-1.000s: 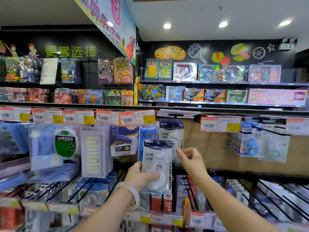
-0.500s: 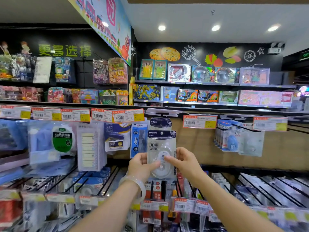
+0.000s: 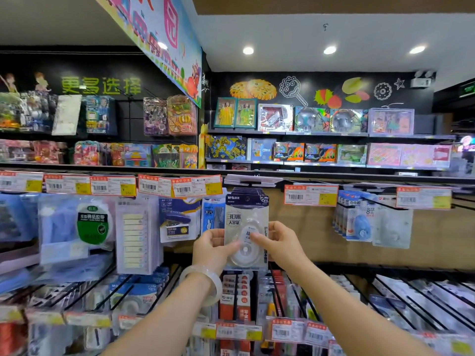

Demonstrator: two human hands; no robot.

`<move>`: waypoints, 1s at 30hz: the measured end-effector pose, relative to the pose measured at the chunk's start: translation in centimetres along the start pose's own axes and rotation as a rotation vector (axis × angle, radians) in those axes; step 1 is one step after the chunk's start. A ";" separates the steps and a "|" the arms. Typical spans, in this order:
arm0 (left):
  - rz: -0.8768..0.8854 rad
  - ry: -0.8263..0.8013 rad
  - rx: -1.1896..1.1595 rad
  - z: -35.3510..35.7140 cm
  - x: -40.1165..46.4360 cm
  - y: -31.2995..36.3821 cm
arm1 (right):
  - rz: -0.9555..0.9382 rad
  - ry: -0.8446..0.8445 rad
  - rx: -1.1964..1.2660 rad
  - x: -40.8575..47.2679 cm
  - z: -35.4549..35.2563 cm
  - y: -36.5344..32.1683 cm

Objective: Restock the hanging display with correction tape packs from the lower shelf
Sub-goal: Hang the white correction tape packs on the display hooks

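Lower shelf (image 3: 232,299) nearest, with red packs between black wire dividers. Above it, left hand (image 3: 212,249) — pale bangle (image 3: 205,283) at the wrist — and right hand (image 3: 279,244) both hold one correction tape pack (image 3: 245,227), each grip pinching a side edge. Pack is upright, directly in front of the hanging row of like packs (image 3: 258,192). Orange price tags (image 3: 180,186) run along the rail behind.

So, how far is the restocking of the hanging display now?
Several packs already hang on the hook. Both hands, left hand and right hand, hold one correction tape pack up at that stack; whether its hole is on the hook is unclear. Letting go remains.
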State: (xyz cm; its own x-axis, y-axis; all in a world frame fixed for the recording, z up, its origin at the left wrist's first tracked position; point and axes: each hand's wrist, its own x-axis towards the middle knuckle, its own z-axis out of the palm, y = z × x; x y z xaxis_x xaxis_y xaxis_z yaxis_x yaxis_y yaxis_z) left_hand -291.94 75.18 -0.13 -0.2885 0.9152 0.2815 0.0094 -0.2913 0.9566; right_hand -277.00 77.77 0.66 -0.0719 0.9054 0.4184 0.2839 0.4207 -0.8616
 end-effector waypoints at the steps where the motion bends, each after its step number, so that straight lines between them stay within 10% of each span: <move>1: 0.006 -0.006 0.000 0.0 0.2 -0.1 | -0.006 -0.003 0.011 0.0 0.0 0.1; 30: 0.062 0.100 0.271 3.5 8.1 -4.0 | 0.111 0.245 -0.125 7.0 2.0 4.4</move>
State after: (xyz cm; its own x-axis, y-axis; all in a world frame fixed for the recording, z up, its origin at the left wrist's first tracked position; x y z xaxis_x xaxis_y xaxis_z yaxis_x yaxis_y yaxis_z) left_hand -290.93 84.74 -1.45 -0.3719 0.8623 0.3438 0.2815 -0.2481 0.9269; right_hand -278.15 86.03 -0.78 0.1954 0.8984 0.3933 0.3940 0.2954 -0.8704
